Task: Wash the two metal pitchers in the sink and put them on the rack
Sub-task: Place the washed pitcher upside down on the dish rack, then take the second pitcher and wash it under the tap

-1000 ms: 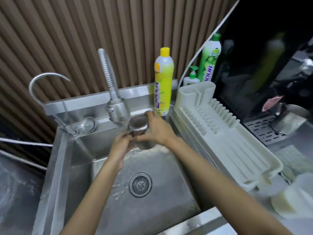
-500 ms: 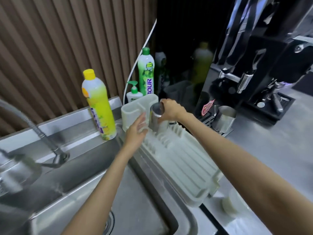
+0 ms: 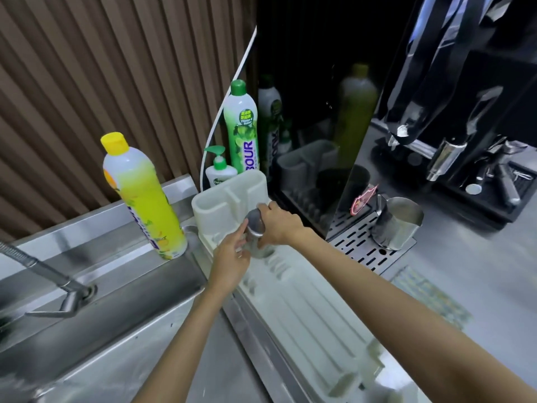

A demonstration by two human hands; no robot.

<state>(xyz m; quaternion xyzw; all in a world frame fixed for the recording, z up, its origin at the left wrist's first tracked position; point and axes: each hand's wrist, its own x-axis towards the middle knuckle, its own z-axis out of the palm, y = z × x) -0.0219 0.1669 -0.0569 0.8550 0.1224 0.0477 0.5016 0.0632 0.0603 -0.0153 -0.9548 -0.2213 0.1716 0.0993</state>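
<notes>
A small metal pitcher (image 3: 255, 228) stands upside down on the far end of the white dish rack (image 3: 308, 312), its base facing up. My right hand (image 3: 279, 225) grips its right side and top. My left hand (image 3: 231, 257) rests against its left side with the fingers spread. A second, larger metal pitcher (image 3: 396, 223) stands upright on the perforated drip tray (image 3: 357, 242) to the right, with no hand on it. The steel sink (image 3: 122, 344) lies at the lower left.
A yellow soap bottle (image 3: 142, 199) stands on the sink ledge; a green bottle (image 3: 241, 128) and a small pump bottle (image 3: 220, 170) stand behind the rack. The faucet hose (image 3: 43, 271) crosses the left. A black coffee machine (image 3: 453, 97) fills the right.
The pitcher went from under the faucet in the sink over to the rack and now sits lower among its slots. My view swung right with it.
</notes>
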